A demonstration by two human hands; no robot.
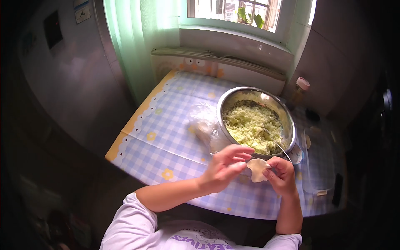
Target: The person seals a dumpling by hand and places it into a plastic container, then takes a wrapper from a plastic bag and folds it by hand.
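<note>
A thin, pale dumpling wrapper (pixel 258 170) hangs from my right hand (pixel 281 175), pinched between thumb and fingers at its right edge. My left hand (pixel 227 167) is just left of the wrapper, fingers apart and holding nothing; its fingertips come close to the wrapper's edge. Directly beyond both hands stands a large steel bowl (pixel 221 109) of finely chopped pale green filling (pixel 252 125). A metal utensil handle (pixel 284 151) leans out over the bowl's near right rim. Left of the bowl lies a clear plastic bag (pixel 204 125) with pale contents.
A checked tablecloth (pixel 166 129) covers the table. On the right lies a clear plastic container (pixel 318 166), with a pink-capped jar (pixel 303 84) farther back. A fridge-like grey panel (pixel 71 62) and green curtain (pixel 133 46) border the left side. Behind the table is a window (pixel 250 14).
</note>
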